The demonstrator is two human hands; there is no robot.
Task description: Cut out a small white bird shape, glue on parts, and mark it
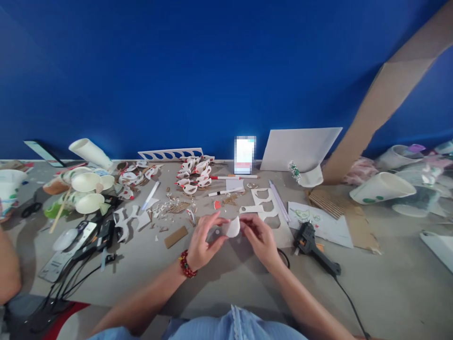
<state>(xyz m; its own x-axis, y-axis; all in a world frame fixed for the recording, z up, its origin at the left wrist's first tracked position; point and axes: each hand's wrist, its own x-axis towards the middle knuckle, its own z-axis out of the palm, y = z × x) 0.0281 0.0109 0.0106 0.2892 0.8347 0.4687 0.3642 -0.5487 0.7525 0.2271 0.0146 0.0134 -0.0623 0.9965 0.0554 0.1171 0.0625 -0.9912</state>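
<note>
Blue shirt (219,328) lowest in view. Beyond it, left hand (204,242) pinches small white piece (233,228) by its left side; right hand (260,236) close at its right edge, grip unclear.

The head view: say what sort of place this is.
Probably a shared craft workbench. The black glue gun, the white sheet with cut-out holes and the cluster of small red-and-white paper birds suggest it.

No text, label or number can be read. Marks on the white power strip (52,270), lower left, are too small; the lit screen (244,154) near the centre is pixelated.
</note>
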